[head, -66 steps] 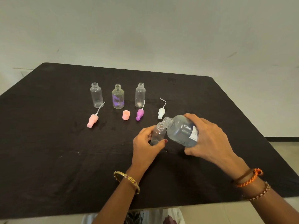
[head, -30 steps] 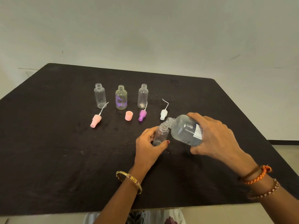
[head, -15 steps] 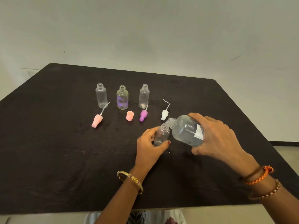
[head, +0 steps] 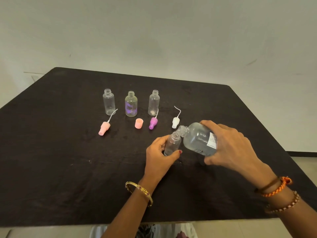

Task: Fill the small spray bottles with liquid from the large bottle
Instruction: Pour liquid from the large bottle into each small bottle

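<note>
The right hand (head: 229, 145) grips the big bottle (head: 199, 140), tipped so its mouth meets the little bottle (head: 172, 143) that the left hand (head: 159, 153) holds on the desk (head: 51, 152). Three more little bottles (head: 131, 104) stand behind, open. They look empty, so most of the filling is left.

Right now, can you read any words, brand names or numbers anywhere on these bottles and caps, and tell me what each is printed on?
White label on the large bottle, held tilted by the right hand: printed lines, too small and blurred to read.
Purple marking on the middle small bottle: a smudge of colour, no legible letters.
Elsewhere: no text visible.
</note>
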